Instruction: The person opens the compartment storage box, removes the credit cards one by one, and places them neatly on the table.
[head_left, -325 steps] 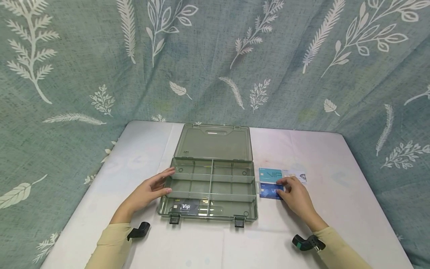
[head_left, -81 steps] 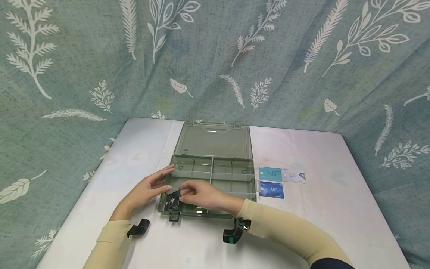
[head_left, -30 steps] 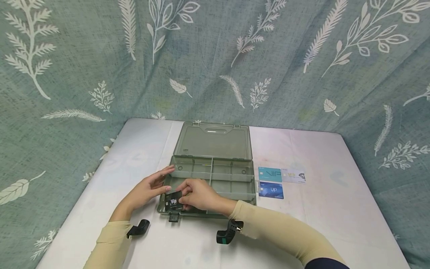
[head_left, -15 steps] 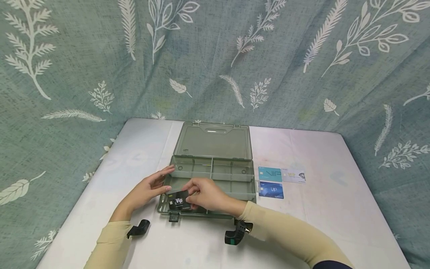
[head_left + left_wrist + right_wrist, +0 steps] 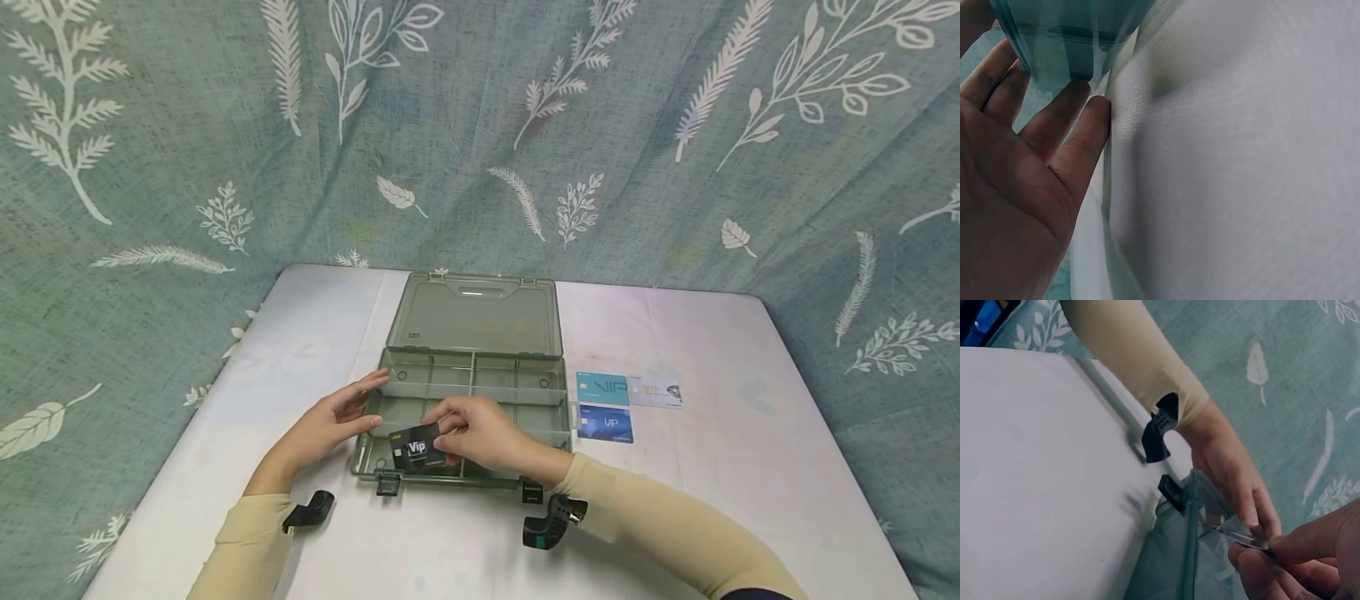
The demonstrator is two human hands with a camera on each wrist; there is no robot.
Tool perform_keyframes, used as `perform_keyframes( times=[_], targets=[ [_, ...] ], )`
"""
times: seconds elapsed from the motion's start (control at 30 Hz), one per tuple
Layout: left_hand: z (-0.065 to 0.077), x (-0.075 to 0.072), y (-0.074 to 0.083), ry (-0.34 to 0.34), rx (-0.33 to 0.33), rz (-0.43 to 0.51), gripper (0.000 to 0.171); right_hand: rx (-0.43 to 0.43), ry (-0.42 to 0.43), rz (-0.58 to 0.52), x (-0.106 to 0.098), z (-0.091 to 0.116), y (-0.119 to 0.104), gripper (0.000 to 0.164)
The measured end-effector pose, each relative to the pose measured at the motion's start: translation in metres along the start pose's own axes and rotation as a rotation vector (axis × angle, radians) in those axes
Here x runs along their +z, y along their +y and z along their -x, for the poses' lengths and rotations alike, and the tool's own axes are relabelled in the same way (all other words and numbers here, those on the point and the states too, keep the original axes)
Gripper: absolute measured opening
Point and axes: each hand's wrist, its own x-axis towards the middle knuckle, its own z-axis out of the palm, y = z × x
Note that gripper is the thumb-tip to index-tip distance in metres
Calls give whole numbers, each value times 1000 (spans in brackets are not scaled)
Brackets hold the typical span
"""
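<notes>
My right hand [image 5: 480, 432] pinches a black VIP card [image 5: 416, 448] by its right end, over the front left compartment of a translucent green divided box [image 5: 517, 454]. In the right wrist view the card [image 5: 1241, 539] shows nearly edge-on between thumb and fingers. My left hand [image 5: 322, 429] rests against the box's left side, its fingers extended; the left wrist view shows those fingertips [image 5: 1099, 109] at the box wall [image 5: 1072, 37]. The box's lid [image 5: 480, 317] is laid back, away from me.
To the right of the box lie a teal VIP card [image 5: 602, 388], a white VIP card [image 5: 656, 392] and a blue VIP card [image 5: 605, 423] on the white tablecloth [image 5: 690, 500]. Two black latches [image 5: 387, 484] stick out at the box's front. A patterned curtain [image 5: 465, 125] hangs behind.
Earlier the black card lay in the front left compartment while my right hand was at the blue card. Now that hand holds the black card, lately shifting it rightward. My left hand stays put.
</notes>
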Motion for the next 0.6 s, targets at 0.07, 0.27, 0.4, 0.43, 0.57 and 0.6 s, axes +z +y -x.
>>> perform_keyframes(
  times=[0.07,0.27,0.4,0.43,0.57,0.6],
  targets=[
    [0,0,1,-2,1,10,63,4,8,-5,-2,2,1,26],
    [0,0,2,-4,2,21,64,27,24,-36,-9,7,6,27],
    [0,0,1,-6,3,13,64,31,33,-52,-13,10,7,27],
    [0,0,1,-6,4,11,63,31,35,-57,-14,11,7,27],
    [0,0,-1,-5,6,10,63,26,48,-64,-18,14,7,28],
    [0,-1,-2,-5,9,7,63,25,51,-63,-19,15,7,28]
  ],
)
